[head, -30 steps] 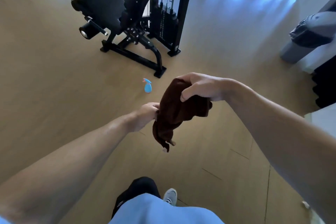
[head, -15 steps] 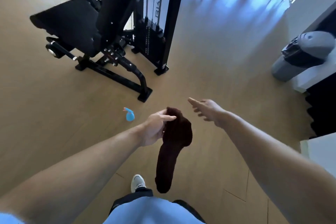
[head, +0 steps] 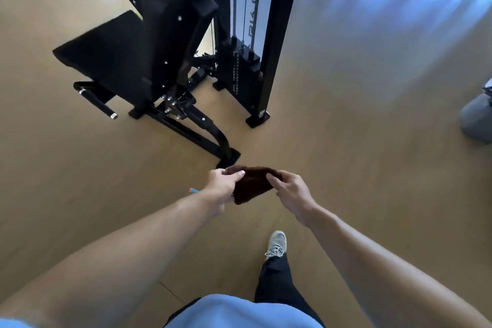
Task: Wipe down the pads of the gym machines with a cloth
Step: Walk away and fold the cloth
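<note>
A dark brown cloth (head: 251, 185) is bunched and stretched between both hands in front of me, above the floor. My left hand (head: 222, 189) pinches its left end and my right hand (head: 290, 192) pinches its right end. Ahead to the left stands a black gym machine with a flat seat pad (head: 106, 53) and an upright back pad (head: 175, 24). The cloth is apart from the pads, just short of the machine's front foot (head: 229, 157).
A blue spray bottle (head: 193, 190) on the wooden floor is almost hidden behind my left wrist. The weight stack column (head: 271, 42) rises right of the seat. A grey object (head: 476, 117) sits at the right edge. My shoe (head: 277, 243) steps forward.
I have walked closer to the machine. The cloth hung from my left hand alone half a second ago; now my right hand has taken its other end and it is held between both.
</note>
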Demonstrator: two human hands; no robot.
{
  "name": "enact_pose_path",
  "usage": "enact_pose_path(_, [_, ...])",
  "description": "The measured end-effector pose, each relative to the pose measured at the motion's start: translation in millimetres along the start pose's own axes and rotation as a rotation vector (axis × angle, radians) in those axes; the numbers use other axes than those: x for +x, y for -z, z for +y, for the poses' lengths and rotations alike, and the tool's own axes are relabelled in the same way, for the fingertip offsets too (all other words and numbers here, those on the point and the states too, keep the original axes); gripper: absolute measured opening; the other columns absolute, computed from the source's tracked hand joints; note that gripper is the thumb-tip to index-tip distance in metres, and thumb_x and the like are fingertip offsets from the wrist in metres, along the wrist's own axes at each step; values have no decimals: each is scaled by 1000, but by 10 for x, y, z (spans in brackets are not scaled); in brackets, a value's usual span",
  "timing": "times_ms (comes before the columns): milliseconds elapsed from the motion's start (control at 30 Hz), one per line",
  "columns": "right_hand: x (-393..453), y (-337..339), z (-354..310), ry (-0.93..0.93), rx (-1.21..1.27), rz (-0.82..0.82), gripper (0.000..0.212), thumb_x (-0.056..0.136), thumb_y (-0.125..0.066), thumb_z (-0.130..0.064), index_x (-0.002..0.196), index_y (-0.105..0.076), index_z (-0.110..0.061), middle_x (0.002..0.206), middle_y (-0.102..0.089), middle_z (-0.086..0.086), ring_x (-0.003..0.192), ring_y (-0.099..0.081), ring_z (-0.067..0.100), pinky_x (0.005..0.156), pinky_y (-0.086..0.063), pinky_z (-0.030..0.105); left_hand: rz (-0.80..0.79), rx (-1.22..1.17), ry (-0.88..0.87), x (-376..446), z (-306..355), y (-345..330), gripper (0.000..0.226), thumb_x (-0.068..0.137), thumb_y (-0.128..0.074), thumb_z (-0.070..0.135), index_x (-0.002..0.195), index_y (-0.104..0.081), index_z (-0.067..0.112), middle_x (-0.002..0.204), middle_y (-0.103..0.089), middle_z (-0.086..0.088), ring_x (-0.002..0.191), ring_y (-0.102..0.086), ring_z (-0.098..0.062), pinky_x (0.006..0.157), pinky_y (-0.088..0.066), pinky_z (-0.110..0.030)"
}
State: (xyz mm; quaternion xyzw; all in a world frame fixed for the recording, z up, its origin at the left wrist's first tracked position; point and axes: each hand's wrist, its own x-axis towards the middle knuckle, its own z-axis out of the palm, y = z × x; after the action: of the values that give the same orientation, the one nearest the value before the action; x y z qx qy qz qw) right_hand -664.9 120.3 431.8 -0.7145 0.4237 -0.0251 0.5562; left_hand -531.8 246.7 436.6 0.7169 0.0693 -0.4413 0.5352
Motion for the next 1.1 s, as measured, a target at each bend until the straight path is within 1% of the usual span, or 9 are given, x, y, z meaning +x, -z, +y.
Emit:
enact_pose_path(133, [718, 231, -234, -54, -32, -71, 19, 101, -61, -28, 116, -51, -24, 109, -69, 2, 97, -68, 19, 89, -60, 44, 128, -28, 27, 375, 398, -228, 45, 86, -79, 26, 117, -49, 12, 113, -61, -9, 106, -65, -29, 78, -60, -40])
enact_pose_path(300, [1532, 665, -700, 147, -418, -463, 78, 81, -86, -25, 149, -47, -32, 122, -71, -5, 114, -67, 16, 88, -55, 26, 122, -77, 76, 805, 904, -504, 50, 73, -82, 10, 112, -53, 19, 110, -66, -9, 97, -65, -23, 84, -56, -39])
enact_pose_path(433, [2021, 754, -927, 423, -839, -454, 31, 85, -80, -19, 116, -76, -21, 99, -64, -3, 106, -64, 21, 78, -43, 25, 51, 251, 18, 1032, 1112, -524, 67, 57, -83, -7, 113, -62, 23, 115, -64, -7, 105, -63, -25, 84, -55, -33])
enact_pose_path(533, [2369, 692, -1072, 541, -914, -385, 20, 90, -74, -39, 101, -75, -21, 107, -59, -3, 108, -54, 16, 86, -49, 33, 158, 510, -132, 1253, 1216, -530, 44, 65, -83, -6, 101, -70, 16, 101, -66, -6, 95, -64, -24, 75, -50, -28])
enact_pose_path(600, [2603, 595, -1190, 464, -895, -419, 22, 93, -69, -40, 100, -67, -19, 106, -64, -2, 103, -58, 19, 86, -53, 37, 300, 623, -244, 1456, 1277, -495, 9, 80, -79, 7, 82, -73, 14, 93, -61, -7, 91, -64, -26, 73, -50, -32])
enact_pose_path(800, [3267, 368, -1510, 343, -711, -324, 9, 97, -63, -33, 96, -60, -25, 88, -68, -2, 80, -63, 21, 58, -45, 28, 315, 601, -320, 2113, 1594, -355, 36, 86, -64, 44, 64, -63, 15, 79, -61, 0, 84, -64, -30, 75, -51, -42])
enact_pose_path(900, [3560, 243, -1625, 199, -501, -380, 23, 97, -57, -27, 112, -74, -28, 102, -76, -5, 91, -69, 16, 75, -55, 26, 331, 411, -268, 2331, 1838, -416, 29, 93, -62, 36, 69, -63, 20, 69, -69, -1, 73, -68, -24, 68, -54, -39])
enact_pose_path(1000, [3774, 28, -1761, -119, -135, -389, 26, 99, -52, -24, 100, -78, -22, 99, -79, 5, 95, -75, 24, 91, -62, 47, 361, 244, -260, 2484, 2034, -557, 30, 87, -66, 31, 59, -57, 26, 50, -60, 9, 52, -60, -10, 51, -45, -27])
enact_pose_path(1100, [3951, -50, -1907, -287, 61, -422, 35, 89, -69, -42, 105, -76, -11, 106, -77, 13, 102, -74, 27, 96, -59, 42, 254, 312, -316, 2575, 2058, -639, 16, 77, -71, 28, 65, -62, 32, 65, -61, 13, 67, -64, -20, 60, -50, -33])
